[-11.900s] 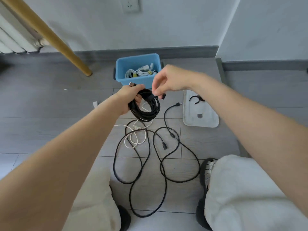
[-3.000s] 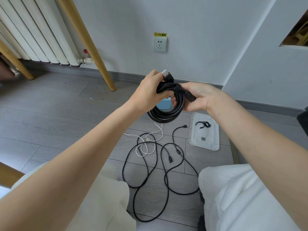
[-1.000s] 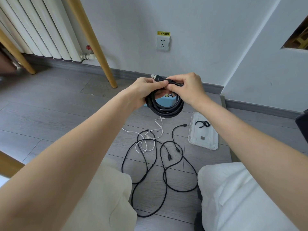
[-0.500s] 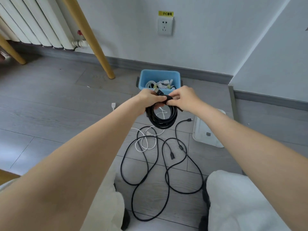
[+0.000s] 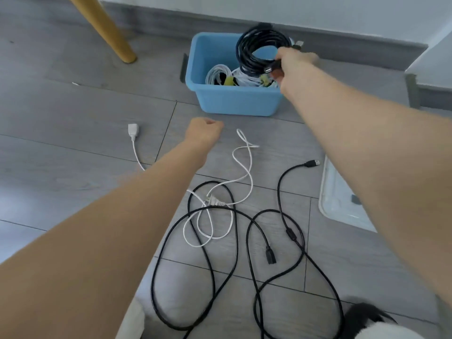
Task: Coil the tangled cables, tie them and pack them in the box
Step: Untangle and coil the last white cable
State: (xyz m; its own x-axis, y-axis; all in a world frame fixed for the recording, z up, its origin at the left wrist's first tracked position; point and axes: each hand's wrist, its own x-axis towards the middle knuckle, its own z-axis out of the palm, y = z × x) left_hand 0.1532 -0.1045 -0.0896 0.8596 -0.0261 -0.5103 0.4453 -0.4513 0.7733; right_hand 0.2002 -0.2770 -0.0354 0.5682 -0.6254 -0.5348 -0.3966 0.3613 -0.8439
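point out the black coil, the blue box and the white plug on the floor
black coil (image 5: 247, 53), head view, left side of the loop
blue box (image 5: 234, 104), head view, front wall
white plug (image 5: 133, 130), head view, plug body

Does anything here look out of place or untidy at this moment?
Yes. A black cable and a white cable lie loose on the floor, crossing each other, not yet coiled. The right hand holds the black coil over the blue box.

Right forearm hides most of white lid (image 5: 342, 206) right of blue box (image 5: 234, 104). Left hand (image 5: 204, 133) fingers curled under, unseen. Wooden leg (image 5: 107, 28) cut off by top edge, left of box.
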